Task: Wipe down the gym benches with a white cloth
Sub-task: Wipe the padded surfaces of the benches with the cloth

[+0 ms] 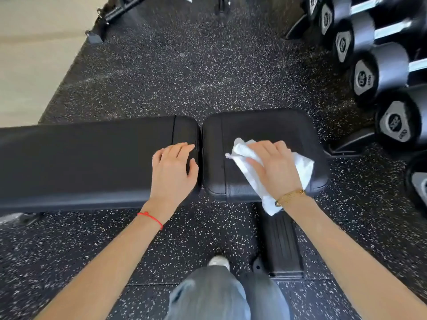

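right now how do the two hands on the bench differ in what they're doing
The right hand presses a crumpled white cloth flat onto the short black padded seat cushion; the left hand holds nothing and rests bare on the long black padded back cushion. The right wrist wears a gold chain bracelet, the left a thin red string bracelet. Both lie palm down with relaxed fingers.

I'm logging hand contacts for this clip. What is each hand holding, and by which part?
The right hand presses the white cloth flat on the seat pad, over the cloth's middle. The left hand holds nothing; it rests on the long pad.
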The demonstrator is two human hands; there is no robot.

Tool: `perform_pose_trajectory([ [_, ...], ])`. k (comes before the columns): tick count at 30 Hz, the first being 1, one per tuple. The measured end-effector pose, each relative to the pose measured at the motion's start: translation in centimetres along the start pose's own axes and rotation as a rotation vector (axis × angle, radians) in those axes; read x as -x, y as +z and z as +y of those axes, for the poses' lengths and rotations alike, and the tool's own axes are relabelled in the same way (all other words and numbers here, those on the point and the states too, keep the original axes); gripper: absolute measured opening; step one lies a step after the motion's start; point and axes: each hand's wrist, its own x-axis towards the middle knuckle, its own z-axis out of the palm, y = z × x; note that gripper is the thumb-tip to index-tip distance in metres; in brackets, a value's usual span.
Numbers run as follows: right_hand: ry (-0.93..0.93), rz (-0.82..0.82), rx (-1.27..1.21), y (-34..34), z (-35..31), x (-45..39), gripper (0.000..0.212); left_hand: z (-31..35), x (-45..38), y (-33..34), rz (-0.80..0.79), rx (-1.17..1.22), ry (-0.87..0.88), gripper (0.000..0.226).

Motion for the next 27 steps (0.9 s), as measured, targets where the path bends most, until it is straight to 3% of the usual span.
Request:
perform_pose_trajectory([
  [2, -0.01, -0.118, 0.021, -2.7, 0.2, 0.3, 0.067, 0.8, -1.3, -2.5, -0.019, -0.007, 0.026, 0.031],
  [7, 0.158, -0.02, -0.181, -12.1, 1.1, 0.9, 0.038, 4.0, -4.6, -11.2, -0.072, 0.019, 0.066, 0.03],
  [11, 0.142, 0.058, -0.197, -22.4, 1.4, 1.8, 0.027, 7.2, -7.3, -19.6, -0.134, 0.029, 0.127, 0.029],
  [15, 0.256, 0.004, -0.3, -32.5, 2.1, 2.9, 0.038, 10.3, -10.6, -28.2, -0.17, 0.021, 0.194, 0.029],
  [20, 0.342, 0.059, -0.358, -42.7, 3.7, 4.5, 0.038, 14.2, -14.8, -37.0, -0.241, 0.05, 0.267, 0.03],
  [27, 0.427, 0.129, -0.397, -49.8, 8.4, 5.9, 0.04, 20.7, -19.6, -42.3, -0.275, 0.115, 0.245, 0.032],
])
